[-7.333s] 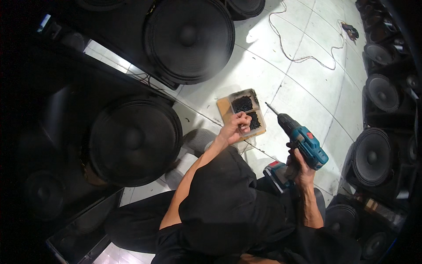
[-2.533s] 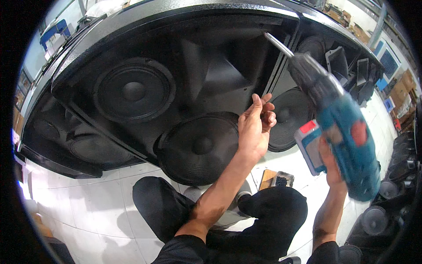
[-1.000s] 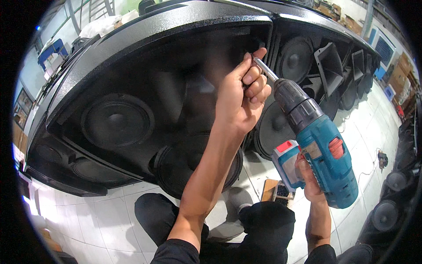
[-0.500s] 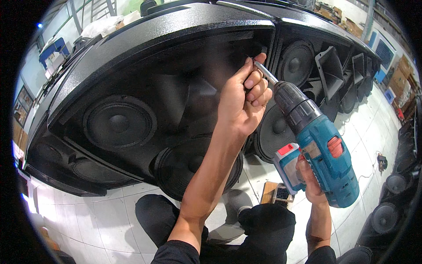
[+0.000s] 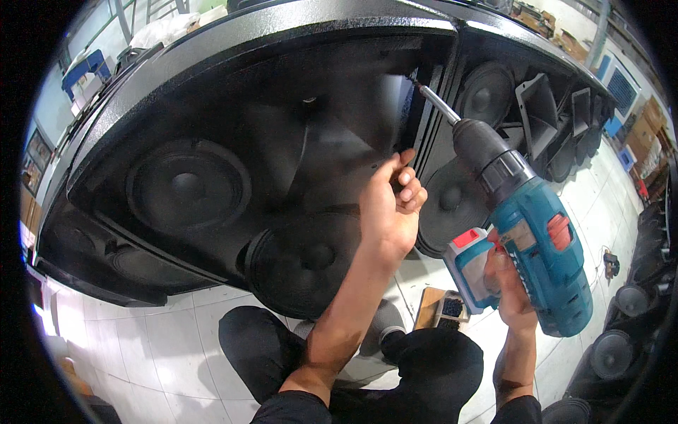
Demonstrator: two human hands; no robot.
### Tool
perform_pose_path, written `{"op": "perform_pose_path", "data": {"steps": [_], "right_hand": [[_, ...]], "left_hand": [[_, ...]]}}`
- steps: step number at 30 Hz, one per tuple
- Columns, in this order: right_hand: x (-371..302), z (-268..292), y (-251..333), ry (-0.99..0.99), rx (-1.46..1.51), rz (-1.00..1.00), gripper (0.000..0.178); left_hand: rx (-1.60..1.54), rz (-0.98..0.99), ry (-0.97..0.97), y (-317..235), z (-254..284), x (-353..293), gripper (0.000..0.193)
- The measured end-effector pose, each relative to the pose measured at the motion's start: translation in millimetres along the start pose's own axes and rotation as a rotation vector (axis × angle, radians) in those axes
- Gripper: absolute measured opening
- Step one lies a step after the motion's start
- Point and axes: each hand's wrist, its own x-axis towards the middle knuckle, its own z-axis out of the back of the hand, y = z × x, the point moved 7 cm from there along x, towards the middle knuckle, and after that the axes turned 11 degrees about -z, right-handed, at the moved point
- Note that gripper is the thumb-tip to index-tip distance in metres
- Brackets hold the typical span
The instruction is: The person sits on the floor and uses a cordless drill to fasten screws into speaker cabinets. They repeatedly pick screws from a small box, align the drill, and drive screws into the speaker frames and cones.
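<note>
My right hand (image 5: 510,286) grips a teal and black cordless drill (image 5: 526,226). The drill's long bit (image 5: 438,104) points up and left, and its tip touches the upper right corner of a big black speaker cabinet (image 5: 233,63). My left hand (image 5: 390,205) hangs in front of the cabinet below the bit, fingers curled and apart from the drill. I cannot see anything held in it. Two large speaker cones (image 5: 187,185) (image 5: 307,258) sit in the cabinet's dark opening.
More black speaker cabinets (image 5: 537,106) line the right side. A small wooden tray with dark screws (image 5: 441,311) lies on the white tiled floor (image 5: 169,346) by my knees. Loose speaker drivers (image 5: 611,353) stand at the lower right.
My left hand has let go of the bit near the cabinet corner and dropped lower. The drill stays pressed at the corner. Earlier I was picking from the tray on the floor.
</note>
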Motion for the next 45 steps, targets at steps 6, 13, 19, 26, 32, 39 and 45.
{"op": "perform_pose_path", "data": {"steps": [6,13,19,26,32,39,45], "right_hand": [[5.0,-14.9,-25.8,0.051,0.469,-0.268,0.018],[30.0,-16.7,-24.0,0.097,0.223,-0.257,0.026],[45.4,-14.2,-21.3,0.089,0.234,-0.103,0.020],[53.1,-11.9,-39.6,0.154,0.230,-0.169,0.031],[58.5,-5.0,-53.1,0.225,0.186,-0.094,0.041],[-22.6,19.3,-71.2,0.073,0.458,-0.196,0.038],[-71.5,28.2,-82.5,0.240,0.300,-0.340,0.030]], "left_hand": [[-0.076,-0.023,-0.233,27.0,60.3,-3.0,0.006],[0.133,-0.048,-0.426,38.4,97.4,-7.1,0.007],[0.096,-0.054,-0.419,38.8,106.4,-6.1,0.012],[0.061,-0.087,-0.318,31.3,100.0,-5.6,0.020],[0.263,-0.193,-0.174,20.3,77.2,-17.3,0.030],[0.243,-0.021,-0.109,20.8,93.2,-18.3,0.033],[0.260,0.070,-0.229,37.9,127.9,-19.9,0.035]]}}
